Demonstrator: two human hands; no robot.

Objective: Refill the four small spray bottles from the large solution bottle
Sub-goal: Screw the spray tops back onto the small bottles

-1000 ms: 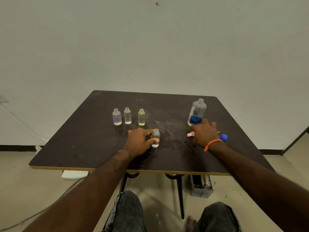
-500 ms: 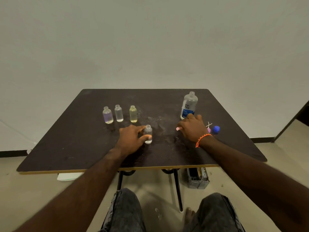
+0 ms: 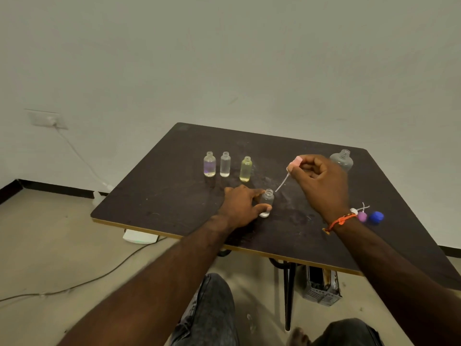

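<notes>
Gripping small bottle (image 3: 267, 203) left | pinching pink sprayer (image 3: 294, 164) right | large bottle (image 3: 342, 159) behind hand

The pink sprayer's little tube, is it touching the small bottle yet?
Apart. In the head view, the tube tip of the pink sprayer held by the right hand hangs beside the small bottle, with dark table showing between them.

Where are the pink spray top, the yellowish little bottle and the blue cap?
pink spray top (image 3: 296, 161), head view: on its pink head, pinched by the right hand.
yellowish little bottle (image 3: 246, 170), head view: on its body.
blue cap (image 3: 376, 217), head view: on its top.
</notes>
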